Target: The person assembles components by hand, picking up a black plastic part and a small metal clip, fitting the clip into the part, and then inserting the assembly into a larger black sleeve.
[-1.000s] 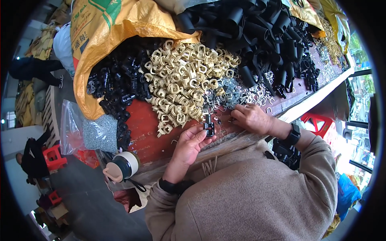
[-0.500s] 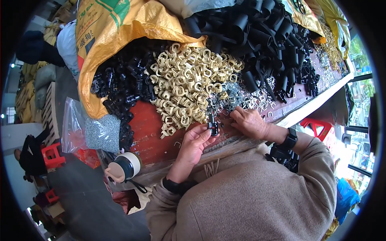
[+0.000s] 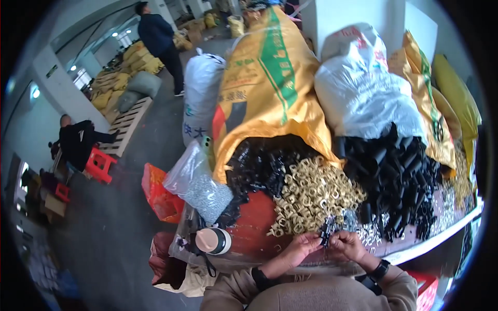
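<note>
My left hand is closed on a small black plastic fitting, held upright above the near edge of the red tabletop. Close beside it, my right hand has thumb and fingers pinched together near the fitting. Whatever sits between those fingertips is too small to make out. Just beyond the hands lies a heap of beige plastic buckle-like pieces. Shiny black plastic parts spill out behind it to the left. Small silver metal pieces are scattered to the right of my hands.
Black tubular parts pile up at the right, below a white sack. A large yellow woven sack stands behind. A pink-lidded mug and a clear bag of grey bits are at left. Two people are farther off.
The view has tilted up and swung left, showing more of the room. My right hand has come closer to the black fitting, which my left hand still holds.
</note>
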Motion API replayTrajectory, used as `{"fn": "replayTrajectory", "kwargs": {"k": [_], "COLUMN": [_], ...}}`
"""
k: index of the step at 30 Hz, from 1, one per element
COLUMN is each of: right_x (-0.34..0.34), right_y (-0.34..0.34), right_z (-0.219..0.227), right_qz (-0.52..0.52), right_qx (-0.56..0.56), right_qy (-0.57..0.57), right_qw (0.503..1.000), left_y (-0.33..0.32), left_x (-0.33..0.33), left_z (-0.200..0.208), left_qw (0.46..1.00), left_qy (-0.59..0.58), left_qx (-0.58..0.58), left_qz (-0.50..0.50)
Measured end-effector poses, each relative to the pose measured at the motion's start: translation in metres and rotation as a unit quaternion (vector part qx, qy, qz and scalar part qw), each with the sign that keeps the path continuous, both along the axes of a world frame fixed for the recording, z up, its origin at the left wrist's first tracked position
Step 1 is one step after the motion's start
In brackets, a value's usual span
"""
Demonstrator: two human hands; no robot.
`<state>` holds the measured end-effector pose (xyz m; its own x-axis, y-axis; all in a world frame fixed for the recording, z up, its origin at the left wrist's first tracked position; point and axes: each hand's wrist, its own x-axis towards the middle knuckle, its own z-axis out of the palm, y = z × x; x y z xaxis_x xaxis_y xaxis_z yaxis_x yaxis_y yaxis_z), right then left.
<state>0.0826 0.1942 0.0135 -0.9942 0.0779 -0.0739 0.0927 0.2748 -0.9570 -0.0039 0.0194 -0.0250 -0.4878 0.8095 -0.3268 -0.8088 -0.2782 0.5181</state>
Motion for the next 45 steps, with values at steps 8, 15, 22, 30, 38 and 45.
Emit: {"fn": "replayTrajectory", "kwargs": {"k": [8, 15, 22, 30, 38, 45], "right_x": [-0.014, -0.004, -0.019, -0.047, -0.035, -0.03], "right_y": [-0.012, -0.013, -0.001, -0.006, -0.01, -0.005], "right_z": [0.015, 0.024, 0.039, 0.049, 0.045, 0.045], "right_qz": [-0.022, -0.022, -0.034, 0.018, 0.026, 0.075], "right_qx": [-0.152, -0.148, -0.304, 0.039, 0.111, 0.257], "right_qy": [0.006, -0.05, -0.102, 0.177, 0.2, 0.267], "right_qw": [0.988, 0.987, 0.947, 0.983, 0.973, 0.926], "left_y": [-0.002, -0.003, -0.008, -0.008, -0.007, -0.007], "left_x": [-0.005, 0.006, -0.011, -0.026, -0.019, -0.015], "left_z": [0.014, 0.008, 0.036, 0.051, 0.041, 0.044], "left_qw": [0.992, 0.991, 0.999, 0.999, 0.998, 0.998], "left_qy": [0.003, 0.003, -0.033, -0.015, -0.031, 0.008], "left_qx": [0.125, 0.133, 0.029, 0.036, 0.019, -0.029], "left_qz": [0.002, 0.005, 0.023, -0.025, -0.057, -0.059]}}
